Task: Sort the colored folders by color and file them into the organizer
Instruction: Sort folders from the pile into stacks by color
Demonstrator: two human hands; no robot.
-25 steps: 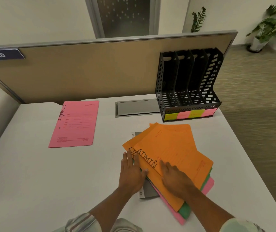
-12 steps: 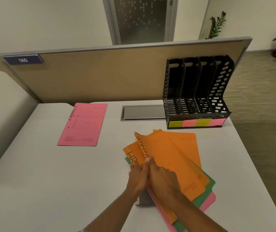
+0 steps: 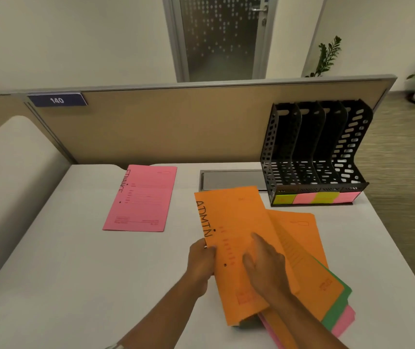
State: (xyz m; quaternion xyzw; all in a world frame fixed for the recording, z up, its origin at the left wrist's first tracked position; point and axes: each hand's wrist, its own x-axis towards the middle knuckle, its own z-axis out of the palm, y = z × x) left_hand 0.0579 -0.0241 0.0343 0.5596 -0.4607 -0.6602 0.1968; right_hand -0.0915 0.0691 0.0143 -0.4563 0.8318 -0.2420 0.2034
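An orange folder marked ADMIN (image 3: 234, 222) is lifted off the pile near the table's front. My left hand (image 3: 200, 264) pinches its left edge. My right hand (image 3: 264, 265) lies flat on its face with fingers spread. Beneath it sits the pile: another orange folder (image 3: 302, 238), a green folder (image 3: 337, 311) and a pink folder edge (image 3: 344, 321). A separate pink folder (image 3: 141, 197) lies flat at the left. The black organizer (image 3: 314, 152) with empty slots stands at the back right, with yellow and pink labels (image 3: 314, 198) along its base.
A tan partition (image 3: 176, 127) runs behind the white table (image 3: 75, 273). A grey cable tray lid (image 3: 231, 178) is set into the table next to the organizer. The table's right edge drops to carpeted floor.
The ADMIN folder has come up off the pile and swung to the left. My left hand has gone from lying flat to gripping its edge, and my right hand rests on top of it.
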